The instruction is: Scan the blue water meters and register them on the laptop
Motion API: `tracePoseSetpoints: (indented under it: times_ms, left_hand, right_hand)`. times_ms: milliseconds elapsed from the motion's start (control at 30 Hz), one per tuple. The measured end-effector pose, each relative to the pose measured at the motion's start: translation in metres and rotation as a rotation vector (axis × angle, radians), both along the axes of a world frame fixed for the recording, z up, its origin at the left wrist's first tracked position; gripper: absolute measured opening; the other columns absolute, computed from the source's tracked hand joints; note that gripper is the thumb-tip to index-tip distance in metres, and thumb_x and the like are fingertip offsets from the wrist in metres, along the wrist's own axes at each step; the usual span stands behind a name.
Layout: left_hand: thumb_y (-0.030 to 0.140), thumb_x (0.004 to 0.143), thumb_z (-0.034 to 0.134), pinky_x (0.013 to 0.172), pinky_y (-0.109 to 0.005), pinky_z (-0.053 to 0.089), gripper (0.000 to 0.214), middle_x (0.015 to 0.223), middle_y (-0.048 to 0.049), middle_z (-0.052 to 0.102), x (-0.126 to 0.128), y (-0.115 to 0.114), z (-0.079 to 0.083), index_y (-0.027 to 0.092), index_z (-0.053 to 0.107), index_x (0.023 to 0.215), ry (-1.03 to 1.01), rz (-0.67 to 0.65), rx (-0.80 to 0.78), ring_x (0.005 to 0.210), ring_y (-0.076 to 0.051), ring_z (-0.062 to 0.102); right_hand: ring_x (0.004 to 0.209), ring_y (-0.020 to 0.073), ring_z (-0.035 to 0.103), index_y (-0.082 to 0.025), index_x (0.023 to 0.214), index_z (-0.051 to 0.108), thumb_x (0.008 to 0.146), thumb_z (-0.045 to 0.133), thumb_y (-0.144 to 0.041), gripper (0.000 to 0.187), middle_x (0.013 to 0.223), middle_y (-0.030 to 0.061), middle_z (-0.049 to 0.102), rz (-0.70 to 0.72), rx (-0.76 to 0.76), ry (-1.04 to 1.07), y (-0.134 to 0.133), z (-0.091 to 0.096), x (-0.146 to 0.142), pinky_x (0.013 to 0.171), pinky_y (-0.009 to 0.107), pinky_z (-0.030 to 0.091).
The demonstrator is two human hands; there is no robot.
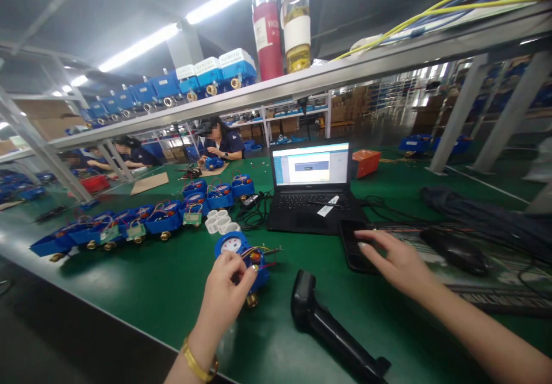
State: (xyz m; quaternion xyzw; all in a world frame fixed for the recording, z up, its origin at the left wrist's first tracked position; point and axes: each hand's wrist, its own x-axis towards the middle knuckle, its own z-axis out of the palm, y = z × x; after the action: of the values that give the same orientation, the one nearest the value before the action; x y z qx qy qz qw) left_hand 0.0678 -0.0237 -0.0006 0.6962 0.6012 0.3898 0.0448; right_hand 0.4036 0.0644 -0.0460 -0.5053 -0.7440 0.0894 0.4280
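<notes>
My left hand (225,283) is closed on the near side of a blue water meter (232,244), fingers curled and thumb by its exposed wires. The meter has a round dial, a brass fitting and loose coloured wires; my fingers hide part of its body. My right hand (397,260) is open, its fingertips touching or just above a black smartphone (348,246). A black barcode scanner (328,326) lies on the green table between my forearms.
Behind stands a laptop (310,194) with a lit screen. White rings (222,222) and several open blue meters (164,218) line the left. A mouse (455,250) lies right. The overhead shelf (319,82) bears meters and bottles. A co-worker (222,142) sits opposite.
</notes>
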Motion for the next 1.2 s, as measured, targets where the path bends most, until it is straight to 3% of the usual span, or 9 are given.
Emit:
tracePoseSetpoints:
  times_ms: [133, 333, 500, 600, 800, 933, 1200]
  left_hand:
    - [0.036, 0.084, 0.049, 0.067, -0.028, 0.038, 0.034, 0.078, -0.0011, 0.048, -0.001, 0.0, -0.008, 0.019, 0.046, 0.054, -0.054, -0.022, 0.067, 0.074, -0.016, 0.051]
    - [0.025, 0.08, 0.05, 0.069, -0.028, 0.04, 0.03, 0.082, -0.0017, 0.052, -0.004, 0.002, -0.014, 0.02, 0.039, 0.053, -0.04, -0.016, 0.13, 0.078, -0.016, 0.054]
    - [0.023, 0.078, 0.048, 0.072, -0.03, 0.042, 0.029, 0.083, -0.0026, 0.054, -0.004, -0.001, -0.015, 0.021, 0.035, 0.053, -0.014, 0.011, 0.153, 0.082, -0.018, 0.055]
    - [0.021, 0.078, 0.048, 0.073, -0.03, 0.042, 0.028, 0.085, -0.0028, 0.055, -0.003, -0.003, -0.016, 0.021, 0.035, 0.053, 0.024, 0.033, 0.161, 0.085, -0.019, 0.055]
    - [0.019, 0.079, 0.047, 0.073, -0.031, 0.041, 0.027, 0.087, -0.0025, 0.054, -0.001, -0.004, -0.02, 0.02, 0.034, 0.055, 0.072, 0.059, 0.175, 0.084, -0.019, 0.054]
    - [0.019, 0.079, 0.048, 0.073, -0.03, 0.041, 0.028, 0.088, -0.0026, 0.054, 0.0, -0.003, -0.022, 0.02, 0.034, 0.055, 0.077, 0.077, 0.179, 0.086, -0.019, 0.055]
    - [0.021, 0.08, 0.048, 0.073, -0.028, 0.042, 0.029, 0.086, -0.0029, 0.056, -0.002, -0.005, -0.027, 0.021, 0.036, 0.054, 0.089, 0.12, 0.236, 0.091, -0.019, 0.057]
  right_hand:
    - [0.095, 0.0221, 0.061, -0.018, 0.098, 0.064, 0.085, 0.047, -0.038, 0.029, 0.099, 0.0071, 0.068, 0.229, -0.492, 0.128, 0.005, 0.027, -0.067, 0.087, 0.033, 0.044]
    - [0.071, 0.0134, 0.063, -0.011, 0.089, 0.064, 0.096, 0.035, -0.044, 0.045, 0.082, 0.0079, 0.069, 0.348, -0.879, 0.139, 0.042, 0.03, -0.137, 0.068, 0.026, 0.047]
    - [0.052, 0.0097, 0.056, -0.012, 0.074, 0.062, 0.096, 0.036, -0.05, 0.051, 0.062, 0.0005, 0.061, 0.467, -1.082, 0.101, 0.044, 0.023, -0.168, 0.055, 0.024, 0.044]
    - [0.046, 0.007, 0.049, -0.012, 0.073, 0.061, 0.096, 0.038, -0.047, 0.047, 0.06, -0.0013, 0.058, 0.506, -1.072, 0.172, 0.039, 0.022, -0.17, 0.046, 0.02, 0.038]
    - [0.04, 0.0055, 0.035, -0.015, 0.063, 0.052, 0.092, 0.045, -0.032, 0.035, 0.049, -0.0056, 0.048, 0.491, -0.855, 0.356, 0.032, 0.021, -0.157, 0.041, 0.019, 0.025]
    - [0.042, 0.006, 0.035, -0.017, 0.051, 0.045, 0.084, 0.046, -0.025, 0.034, 0.045, -0.0034, 0.048, 0.493, -0.757, 0.41, 0.03, 0.021, -0.155, 0.044, 0.019, 0.025]
    - [0.046, 0.0083, 0.038, -0.017, 0.057, 0.049, 0.078, 0.045, -0.025, 0.024, 0.046, -0.0036, 0.049, 0.528, -0.61, 0.402, 0.032, 0.024, -0.157, 0.048, 0.021, 0.028]
